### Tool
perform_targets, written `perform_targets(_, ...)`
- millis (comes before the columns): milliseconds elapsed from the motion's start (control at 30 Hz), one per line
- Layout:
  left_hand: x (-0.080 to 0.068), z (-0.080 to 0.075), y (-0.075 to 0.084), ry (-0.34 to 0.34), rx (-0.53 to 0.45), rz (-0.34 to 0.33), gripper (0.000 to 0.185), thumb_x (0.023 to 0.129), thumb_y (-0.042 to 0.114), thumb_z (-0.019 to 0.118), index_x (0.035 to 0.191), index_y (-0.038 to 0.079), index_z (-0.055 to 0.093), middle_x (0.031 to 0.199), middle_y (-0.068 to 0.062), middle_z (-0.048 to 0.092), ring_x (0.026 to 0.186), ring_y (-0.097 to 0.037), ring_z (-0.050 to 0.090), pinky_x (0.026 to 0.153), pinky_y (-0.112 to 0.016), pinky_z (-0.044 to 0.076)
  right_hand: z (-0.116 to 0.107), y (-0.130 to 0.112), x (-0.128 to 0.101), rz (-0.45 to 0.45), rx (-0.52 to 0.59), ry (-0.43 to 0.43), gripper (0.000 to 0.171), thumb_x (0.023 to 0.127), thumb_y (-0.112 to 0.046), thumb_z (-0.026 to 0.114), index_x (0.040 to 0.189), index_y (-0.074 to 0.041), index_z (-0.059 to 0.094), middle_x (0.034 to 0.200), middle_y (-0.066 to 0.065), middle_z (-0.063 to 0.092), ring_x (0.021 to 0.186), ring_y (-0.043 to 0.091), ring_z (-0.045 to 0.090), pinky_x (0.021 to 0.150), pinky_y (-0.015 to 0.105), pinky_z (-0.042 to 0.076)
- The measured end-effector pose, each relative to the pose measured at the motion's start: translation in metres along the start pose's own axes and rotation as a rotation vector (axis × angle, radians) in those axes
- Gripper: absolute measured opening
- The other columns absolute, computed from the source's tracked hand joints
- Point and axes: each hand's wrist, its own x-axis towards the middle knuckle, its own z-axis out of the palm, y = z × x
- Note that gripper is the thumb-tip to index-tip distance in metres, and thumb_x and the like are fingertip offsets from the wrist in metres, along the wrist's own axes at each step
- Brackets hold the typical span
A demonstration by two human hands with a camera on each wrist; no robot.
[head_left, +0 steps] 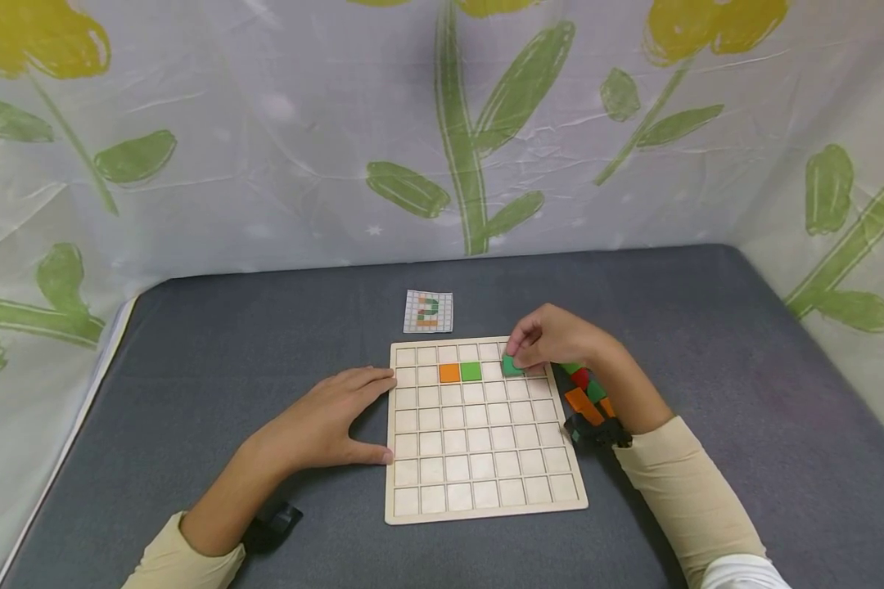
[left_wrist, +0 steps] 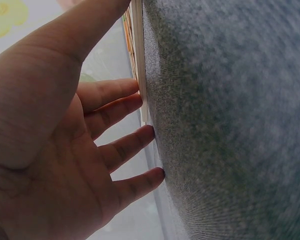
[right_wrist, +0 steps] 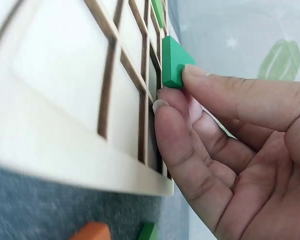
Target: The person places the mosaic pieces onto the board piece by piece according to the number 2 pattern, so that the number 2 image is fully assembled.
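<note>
A pale wooden grid board [head_left: 442, 472] lies on the grey table. An orange square tile [head_left: 449, 373] and a light green square tile [head_left: 471, 371] sit side by side in its second row from the far edge. My right hand [head_left: 560, 335] pinches a darker green square tile [right_wrist: 176, 57] between thumb and fingers, over that same row, to the right of the light green one. The right wrist view shows this tile tilted against the grid. My left hand [head_left: 331, 421] rests along the board's left edge, thumb and fingers spread, fingertips [left_wrist: 132, 86] touching the rim.
Beyond the board lies a small card [head_left: 428, 312] printed with a coloured grid pattern. Several loose tiles, including an orange one [head_left: 584, 406] and a red one [head_left: 580, 378], lie right of the board, partly under the right wrist. A flower-printed curtain [head_left: 280, 164] surrounds the table.
</note>
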Motion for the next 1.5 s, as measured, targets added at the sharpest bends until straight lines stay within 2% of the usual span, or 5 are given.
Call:
perform_targets(267,0.0,0.0,0.0,0.001,-0.009,-0.01,0.092,0.067,0.066,0.063,0.139,0.013,0.037,0.14,0.0,0.034,0.127,-0.02,0.029,0.098,-0.047,0.028,0.008,-0.006,0.002,0.001,-0.022,0.02,0.01,0.079,-0.004,0.067,0.089,-0.001,0.067,0.078,0.01,0.064,0.064,0.027,0.057,0.061,0.036,0.05)
perform_targets(433,0.0,0.002,-0.001,0.006,0.008,-0.003,0.093,0.067,0.067,0.062,0.138,0.012,0.038,0.14,0.0,0.034,0.127,-0.02,0.029,0.099,-0.047,0.027,0.014,-0.011,0.002,0.01,-0.014,0.029,0.01,0.078,-0.001,0.067,0.089,-0.001,0.067,0.077,0.01,0.063,0.069,0.027,0.059,0.063,0.036,0.051)
perform_targets(967,0.001,0.001,0.0,-0.005,0.007,-0.01,0.093,0.068,0.067,0.061,0.139,0.013,0.036,0.14,-0.001,0.033,0.127,-0.021,0.029,0.098,-0.047,0.028,0.026,-0.018,0.005,-0.014,-0.103,0.074,0.008,0.079,-0.002,0.066,0.087,-0.006,0.067,0.076,0.007,0.064,0.066,0.025,0.058,0.059,0.034,0.049)
perform_targets(1333,0.0,0.001,0.0,-0.019,-0.001,-0.023,0.093,0.068,0.067,0.062,0.14,0.013,0.036,0.14,-0.001,0.033,0.128,-0.021,0.028,0.099,-0.047,0.027,0.028,-0.023,0.003,-0.016,-0.104,0.085,0.006,0.083,-0.002,0.063,0.087,-0.004,0.066,0.076,0.009,0.064,0.066,0.027,0.059,0.058,0.034,0.05)
perform_targets(1500,0.0,0.0,0.001,-0.017,-0.003,-0.022,0.093,0.068,0.066,0.062,0.139,0.013,0.036,0.141,-0.001,0.033,0.128,-0.021,0.028,0.099,-0.048,0.027,0.021,-0.023,-0.001,-0.02,-0.075,0.087,0.007,0.086,-0.003,0.059,0.089,-0.001,0.065,0.077,0.012,0.064,0.067,0.029,0.059,0.061,0.037,0.051)
